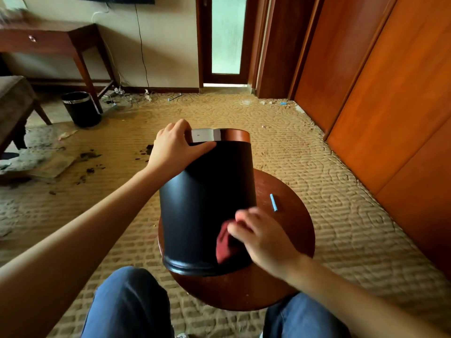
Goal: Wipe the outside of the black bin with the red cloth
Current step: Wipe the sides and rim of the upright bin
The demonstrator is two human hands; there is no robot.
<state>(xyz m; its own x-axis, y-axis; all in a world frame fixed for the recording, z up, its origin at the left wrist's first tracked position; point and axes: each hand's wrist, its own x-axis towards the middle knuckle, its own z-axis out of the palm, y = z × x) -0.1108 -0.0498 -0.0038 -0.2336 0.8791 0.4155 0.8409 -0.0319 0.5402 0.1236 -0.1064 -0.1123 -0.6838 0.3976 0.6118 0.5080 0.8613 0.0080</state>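
A black bin (pixel 205 198) with a shiny metal rim lies tilted on a round wooden stool (pixel 288 240), its rim pointing away from me and its base toward my knees. My left hand (pixel 174 146) grips the rim at the far left. My right hand (pixel 264 236) presses a crumpled red cloth (pixel 225 245) against the bin's lower right side, near the base. The right hand is blurred with motion and covers part of the cloth.
A small blue stick (pixel 273 202) lies on the stool's right side. A second black bin (pixel 80 108) stands by a wooden desk (pixel 61 42) at the back left. Wooden wardrobe doors (pixel 390 93) line the right. Dirt spots mark the carpet (pixel 92 162).
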